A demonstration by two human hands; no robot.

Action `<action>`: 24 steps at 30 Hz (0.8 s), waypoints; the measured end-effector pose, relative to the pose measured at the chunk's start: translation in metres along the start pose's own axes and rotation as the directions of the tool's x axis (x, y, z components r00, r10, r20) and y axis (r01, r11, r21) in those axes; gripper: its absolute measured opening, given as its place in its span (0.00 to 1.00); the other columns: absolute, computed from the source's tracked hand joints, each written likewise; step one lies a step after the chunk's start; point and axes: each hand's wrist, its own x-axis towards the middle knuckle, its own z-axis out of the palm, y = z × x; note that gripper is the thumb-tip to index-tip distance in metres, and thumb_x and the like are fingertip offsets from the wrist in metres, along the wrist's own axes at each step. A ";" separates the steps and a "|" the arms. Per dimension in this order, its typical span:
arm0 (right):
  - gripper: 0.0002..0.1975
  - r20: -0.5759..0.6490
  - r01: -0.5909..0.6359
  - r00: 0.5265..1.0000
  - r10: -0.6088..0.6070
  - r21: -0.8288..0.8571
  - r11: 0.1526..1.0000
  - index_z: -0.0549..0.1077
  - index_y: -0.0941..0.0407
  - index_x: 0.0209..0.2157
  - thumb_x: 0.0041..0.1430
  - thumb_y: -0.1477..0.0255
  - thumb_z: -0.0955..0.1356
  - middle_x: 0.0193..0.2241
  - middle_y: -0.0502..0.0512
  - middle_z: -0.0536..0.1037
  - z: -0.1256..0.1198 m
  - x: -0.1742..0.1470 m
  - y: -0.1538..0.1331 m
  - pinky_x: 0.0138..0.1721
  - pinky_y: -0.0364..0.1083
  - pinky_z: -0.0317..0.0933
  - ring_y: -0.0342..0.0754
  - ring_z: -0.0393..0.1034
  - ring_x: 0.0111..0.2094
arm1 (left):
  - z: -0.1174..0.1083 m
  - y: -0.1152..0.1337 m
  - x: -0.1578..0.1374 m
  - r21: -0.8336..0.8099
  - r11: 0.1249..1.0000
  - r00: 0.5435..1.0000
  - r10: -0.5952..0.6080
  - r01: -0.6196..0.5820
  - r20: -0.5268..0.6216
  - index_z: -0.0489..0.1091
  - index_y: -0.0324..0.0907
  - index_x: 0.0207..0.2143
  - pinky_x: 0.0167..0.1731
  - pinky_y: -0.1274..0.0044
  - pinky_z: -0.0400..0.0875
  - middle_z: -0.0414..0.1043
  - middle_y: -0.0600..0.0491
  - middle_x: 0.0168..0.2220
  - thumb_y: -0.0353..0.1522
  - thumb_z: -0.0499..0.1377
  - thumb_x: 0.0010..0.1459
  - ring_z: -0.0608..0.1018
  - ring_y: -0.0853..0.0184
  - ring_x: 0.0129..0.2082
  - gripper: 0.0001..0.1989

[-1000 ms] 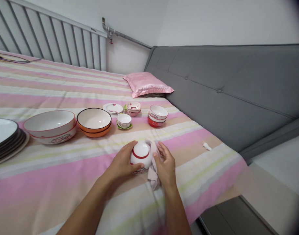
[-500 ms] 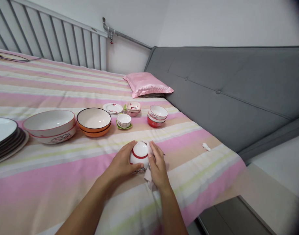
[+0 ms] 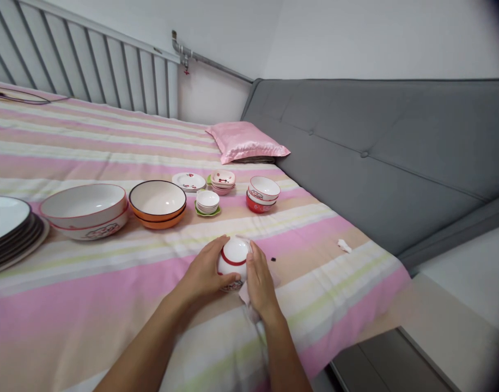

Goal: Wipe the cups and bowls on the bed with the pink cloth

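An upside-down white bowl (image 3: 235,251) with a red ring round its foot rests on the striped bedspread between my hands. My left hand (image 3: 206,270) is wrapped round its left side, thumb along the front. Against the right side, my right hand (image 3: 261,280) presses a pale cloth or tissue (image 3: 245,296), which hangs out below the palm. Part of the cloth is hidden under that hand. A small dark piece (image 3: 273,259) lies just right of my right fingers.
Beyond my hands stand stacked small bowls (image 3: 264,188), tiny white dishes (image 3: 207,199), flowered plates (image 3: 188,181) and pink dishes (image 3: 223,178). Leftward are orange bowls (image 3: 157,202), large white bowls (image 3: 86,207) and stacked plates (image 3: 8,218). A crumpled tissue (image 3: 344,246) lies right, near the bed's edge.
My right hand has shifted slightly with the cloth against the bowl, its fingers now closer together. The small dark piece shows more fully. My left hand and the bowl are almost unmoved.
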 end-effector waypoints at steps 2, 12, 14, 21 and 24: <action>0.32 0.003 -0.059 0.998 0.059 -0.020 0.998 0.54 0.58 0.63 0.64 0.54 0.52 0.63 0.58 0.57 -0.003 0.000 -0.002 0.64 0.52 0.43 0.49 0.47 0.64 | 0.000 0.000 0.000 0.002 1.000 1.000 0.002 -0.002 0.000 0.57 0.37 0.59 0.57 0.59 0.58 0.58 0.38 0.61 0.39 0.66 0.43 0.62 0.49 0.60 0.42; 0.28 0.089 -0.139 0.981 0.170 -0.283 0.949 0.63 0.62 0.58 0.63 0.62 0.54 0.57 0.65 0.67 -0.030 -0.006 -0.024 0.59 0.56 0.50 0.58 0.58 0.60 | 0.000 -0.002 0.001 0.003 1.000 1.000 0.001 -0.001 0.002 0.57 0.36 0.59 0.58 0.60 0.58 0.58 0.38 0.61 0.39 0.66 0.42 0.62 0.50 0.60 0.42; 0.29 0.088 -0.152 0.979 0.183 -0.280 0.948 0.63 0.64 0.58 0.63 0.61 0.55 0.57 0.66 0.66 -0.031 -0.007 -0.025 0.59 0.56 0.50 0.59 0.58 0.60 | 0.000 -0.001 0.001 -0.010 1.000 1.000 -0.004 0.004 -0.003 0.57 0.36 0.59 0.58 0.60 0.58 0.58 0.38 0.61 0.39 0.66 0.42 0.62 0.50 0.60 0.42; 0.31 0.087 -0.196 0.975 0.203 -0.078 0.977 0.58 0.60 0.61 0.62 0.57 0.55 0.61 0.60 0.60 -0.022 -0.004 -0.021 0.62 0.53 0.45 0.53 0.52 0.63 | -0.003 -0.003 0.007 -0.204 0.963 0.979 -0.192 0.173 -0.075 0.59 0.36 0.58 0.58 0.61 0.57 0.56 0.36 0.61 0.44 0.68 0.36 0.61 0.48 0.61 0.46; 0.32 0.057 -0.220 0.974 0.221 -0.020 0.975 0.57 0.60 0.61 0.61 0.56 0.56 0.62 0.61 0.59 -0.016 -0.003 -0.019 0.63 0.53 0.44 0.53 0.50 0.64 | -0.007 -0.006 0.011 -0.291 0.881 0.899 -0.421 0.373 -0.122 0.63 0.33 0.54 0.52 0.61 0.63 0.63 0.33 0.57 0.49 0.65 0.39 0.66 0.46 0.57 0.43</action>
